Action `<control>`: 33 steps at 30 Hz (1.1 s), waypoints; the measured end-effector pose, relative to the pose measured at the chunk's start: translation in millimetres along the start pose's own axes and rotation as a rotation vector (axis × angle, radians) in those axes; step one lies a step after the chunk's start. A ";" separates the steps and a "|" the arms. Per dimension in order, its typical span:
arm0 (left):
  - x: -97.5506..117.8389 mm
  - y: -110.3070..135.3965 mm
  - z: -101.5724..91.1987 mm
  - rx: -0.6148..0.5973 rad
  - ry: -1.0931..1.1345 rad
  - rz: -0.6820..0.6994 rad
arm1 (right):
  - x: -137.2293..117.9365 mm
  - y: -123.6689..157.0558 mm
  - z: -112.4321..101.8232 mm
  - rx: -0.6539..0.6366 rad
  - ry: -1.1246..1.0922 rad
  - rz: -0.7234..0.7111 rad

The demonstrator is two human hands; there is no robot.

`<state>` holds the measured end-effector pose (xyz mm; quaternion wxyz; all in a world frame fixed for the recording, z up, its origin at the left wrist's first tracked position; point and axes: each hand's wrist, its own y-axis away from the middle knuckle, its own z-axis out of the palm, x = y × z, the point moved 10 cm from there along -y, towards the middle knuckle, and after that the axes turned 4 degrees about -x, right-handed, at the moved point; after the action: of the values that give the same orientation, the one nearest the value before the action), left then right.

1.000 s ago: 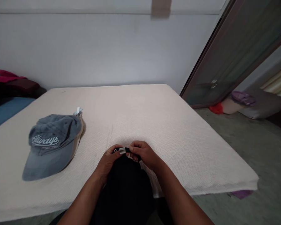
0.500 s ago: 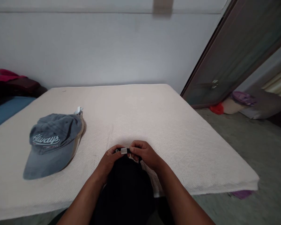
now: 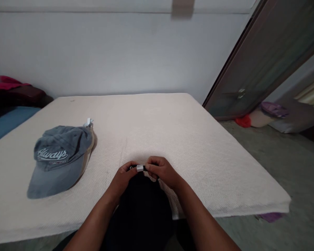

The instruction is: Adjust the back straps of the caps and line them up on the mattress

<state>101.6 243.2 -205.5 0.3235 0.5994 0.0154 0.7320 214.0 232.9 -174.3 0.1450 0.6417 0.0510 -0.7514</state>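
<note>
Your left hand (image 3: 123, 177) pinches the narrow black strap (image 3: 144, 168) beside its small silver metal buckle (image 3: 140, 168), and your right hand's fingers are closed on the strap just right of it. The black fabric cap (image 3: 143, 216) hangs below both hands, at the near edge of the cream woven cover (image 3: 199, 139). The buckle sits on the strap, but whether it is fastened or adjusted you cannot tell. The grey-blue cloth cap with white lettering (image 3: 60, 148) lies untouched, well to the left.
</note>
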 end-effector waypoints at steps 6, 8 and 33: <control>0.8 2.0 8.9 -0.069 -0.026 0.012 | -1.7 2.3 2.8 -0.022 0.012 -0.013; -0.2 1.5 7.1 -0.059 -0.002 0.006 | -3.6 2.9 3.6 -0.037 0.003 -0.025; -0.4 7.1 11.7 -0.079 0.171 -0.041 | -3.4 5.8 -6.2 -0.003 -0.138 -0.038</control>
<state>108.8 233.0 -199.7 0.3593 0.5210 0.0262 0.7738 222.0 229.6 -171.5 0.1351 0.5869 0.0542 -0.7965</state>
